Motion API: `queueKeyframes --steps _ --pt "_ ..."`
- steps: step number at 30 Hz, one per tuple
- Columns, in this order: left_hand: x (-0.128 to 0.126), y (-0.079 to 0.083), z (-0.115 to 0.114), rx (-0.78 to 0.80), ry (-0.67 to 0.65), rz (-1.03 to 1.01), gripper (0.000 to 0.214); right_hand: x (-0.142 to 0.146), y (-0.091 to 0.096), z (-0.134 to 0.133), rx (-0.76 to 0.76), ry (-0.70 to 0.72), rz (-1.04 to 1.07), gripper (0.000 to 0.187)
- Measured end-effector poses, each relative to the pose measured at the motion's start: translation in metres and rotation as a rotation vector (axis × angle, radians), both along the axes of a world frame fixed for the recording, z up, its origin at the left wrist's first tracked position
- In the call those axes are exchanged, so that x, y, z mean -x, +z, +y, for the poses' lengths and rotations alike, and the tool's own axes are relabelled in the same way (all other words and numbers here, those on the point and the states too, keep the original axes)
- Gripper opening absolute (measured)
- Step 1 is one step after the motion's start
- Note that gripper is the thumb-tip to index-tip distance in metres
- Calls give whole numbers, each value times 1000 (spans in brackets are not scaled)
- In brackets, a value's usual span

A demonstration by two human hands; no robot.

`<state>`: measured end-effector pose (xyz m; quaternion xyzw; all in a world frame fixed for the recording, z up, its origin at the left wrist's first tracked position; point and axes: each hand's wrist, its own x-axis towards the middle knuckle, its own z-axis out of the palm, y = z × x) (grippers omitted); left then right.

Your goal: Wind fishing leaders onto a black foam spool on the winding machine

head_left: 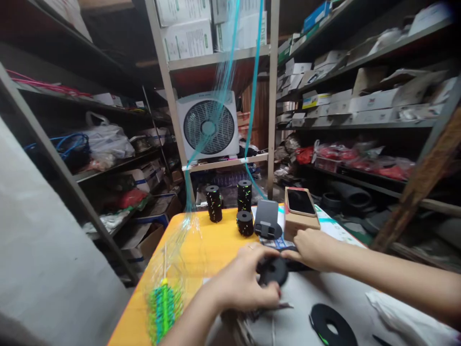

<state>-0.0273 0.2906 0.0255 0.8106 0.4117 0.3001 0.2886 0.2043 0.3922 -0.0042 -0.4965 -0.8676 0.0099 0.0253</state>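
Observation:
My left hand (245, 281) and my right hand (311, 248) meet over a black round spool (274, 271) on the table. Left fingers curl around the spool's near side, with a ring on one finger. Right fingers press on its far top edge. A flat black ring (333, 326) lies to the right in front of me. Several black spools with green flecks (245, 206) stand further back on the orange table (201, 250).
A phone (300, 201) lies on a cardboard box beside a dark phone stand (267, 220). Teal fishing line (219, 96) hangs down to a green tuft (163, 307) at the table's left. A box fan (209, 126) sits on the shelf behind; stocked shelves line both sides.

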Motion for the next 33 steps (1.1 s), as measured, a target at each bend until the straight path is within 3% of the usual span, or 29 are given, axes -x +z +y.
queueKeyframes --steps 5,8,14,18,21,24,27,30,33 --pt "0 -25 51 160 239 -6 40 7 -6 -7 39 -134 -129 35" --pt "-9 -40 65 275 252 23 33 5 -8 -7 42 -174 -148 38" --pt "-12 -38 72 432 152 65 35 0 -6 -17 -2 -149 -56 35" --pt "-15 -35 72 492 215 34 40 5 -4 -27 10 -128 70 30" --pt "-14 -34 67 475 288 -109 38 4 6 -28 77 -123 188 24" --pt "1 -25 57 365 372 -331 34 -2 34 -30 115 -100 339 21" --pt "31 -2 35 229 457 -570 33 -2 79 -43 158 -72 490 23" --pt "66 29 -6 94 535 -775 43 15 130 -68 222 -5 599 23" --pt "93 57 -56 5 599 -825 59 46 170 -94 282 93 691 25"
